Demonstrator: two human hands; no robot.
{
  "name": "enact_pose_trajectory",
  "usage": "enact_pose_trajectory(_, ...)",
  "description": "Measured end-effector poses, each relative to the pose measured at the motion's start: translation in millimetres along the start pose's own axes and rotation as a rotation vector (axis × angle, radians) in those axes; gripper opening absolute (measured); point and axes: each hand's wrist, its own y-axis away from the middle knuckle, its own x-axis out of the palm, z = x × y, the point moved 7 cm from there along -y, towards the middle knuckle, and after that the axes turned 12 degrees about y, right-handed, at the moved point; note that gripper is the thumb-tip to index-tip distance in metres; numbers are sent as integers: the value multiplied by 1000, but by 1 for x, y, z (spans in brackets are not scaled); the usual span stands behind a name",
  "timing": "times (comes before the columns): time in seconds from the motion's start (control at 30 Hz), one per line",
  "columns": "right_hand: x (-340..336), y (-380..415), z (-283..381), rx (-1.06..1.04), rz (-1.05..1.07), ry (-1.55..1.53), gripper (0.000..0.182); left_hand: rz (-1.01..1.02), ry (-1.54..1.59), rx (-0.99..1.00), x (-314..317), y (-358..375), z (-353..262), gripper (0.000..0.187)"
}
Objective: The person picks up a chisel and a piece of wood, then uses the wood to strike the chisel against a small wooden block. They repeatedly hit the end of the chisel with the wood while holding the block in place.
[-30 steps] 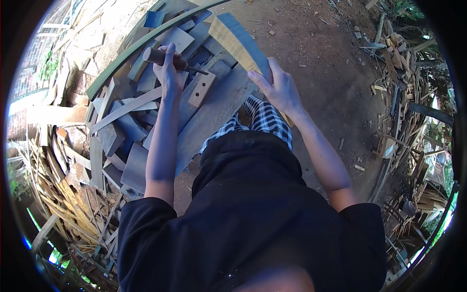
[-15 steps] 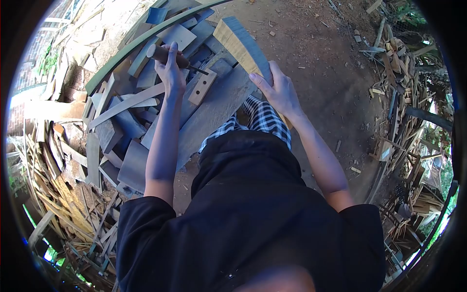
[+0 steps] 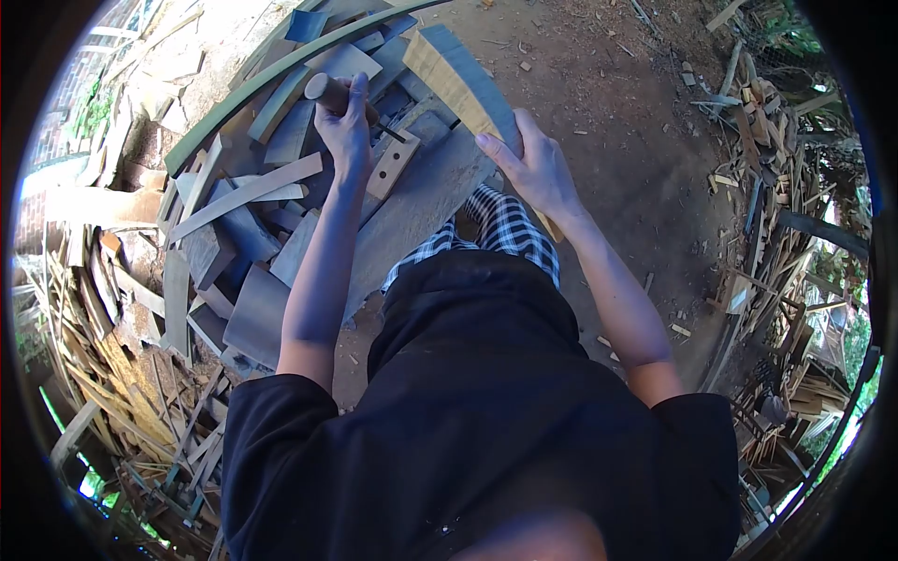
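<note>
My left hand is closed around the brown cylindrical handle of a chisel. Its thin dark shank reaches down to the upper end of a small wooden block with round dark holes. The block lies on a wide grey plank in front of my legs. In my right hand is a thick, curved piece of wood, pale on its side and grey along its edge. I grip it near its lower end, and its wide end points up and left, apart from the chisel. My palm hides part of it.
Offcuts are heaped left of the plank, with a long curved green strip across them. More scrap wood is piled at the far left and along the right. Bare brown soil with chips lies between.
My left hand and the chisel handle have shifted to the right and slightly up, making the chisel more upright. The curved wood in my right hand has moved slightly left and up.
</note>
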Motion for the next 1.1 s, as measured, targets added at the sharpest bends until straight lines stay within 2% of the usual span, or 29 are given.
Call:
enact_pose_trajectory(0.07,-3,-7,12,-28,-5,3,53,21,-67,24,5,5,0,21)
enact_pose_trajectory(0.2,-42,-16,91,-299,-164,-53,54,34,-86,-29,15,19,5,20)
enact_pose_trajectory(0.23,-48,-19,107,-296,-164,-53,54,54,-77,22,9,17,14,20)
enact_pose_trajectory(0.3,-67,-11,148,-619,-354,-174,51,57,-17,44,19,25,8,19)
enact_pose_trajectory(0.33,-63,-14,151,-623,-356,-174,51,58,41,67,24,28,4,19)
enact_pose_trajectory(0.4,-46,-17,157,-701,-363,141,47,95,46,112,24,32,9,21)
enact_pose_trajectory(0.43,-30,-22,149,-645,-300,400,46,107,25,150,22,33,8,21)
enact_pose_trajectory(0.53,-20,-34,141,-623,-300,499,48,106,9,275,16,28,3,21)
enact_pose_trajectory(0.6,-23,-29,147,-651,-295,496,47,-16,-131,233,-1,28,7,18)
enact_pose_trajectory(0.67,-36,-21,160,-674,-336,181,47,-47,-33,199,8,35,-5,16)
enact_pose_trajectory(0.73,-25,-17,160,-704,-305,229,46,-3,98,240,25,43,-28,17)
enact_pose_trajectory(0.77,-18,-15,157,-713,-285,282,45,74,148,258,6,30,0,23)
enact_pose_trajectory(0.8,-14,-18,151,-716,-294,283,45,80,151,264,9,32,-4,23)
enact_pose_trajectory(0.87,2,-35,136,-648,-178,475,52,32,101,111,15,35,-1,28)
enact_pose_trajectory(0.93,-7,-21,149,-652,-158,469,46,46,126,172,5,28,16,32)
enact_pose_trajectory(1.0,-23,-8,160,-660,-229,183,48,119,341,109,1,22,30,32)
enact_pose_trajectory(1.03,-19,-8,156,-663,-222,180,48,109,288,115,2,25,30,32)
enact_pose_trajectory(1.1,2,-17,138,-576,-90,428,49,117,213,65,2,31,26,31)
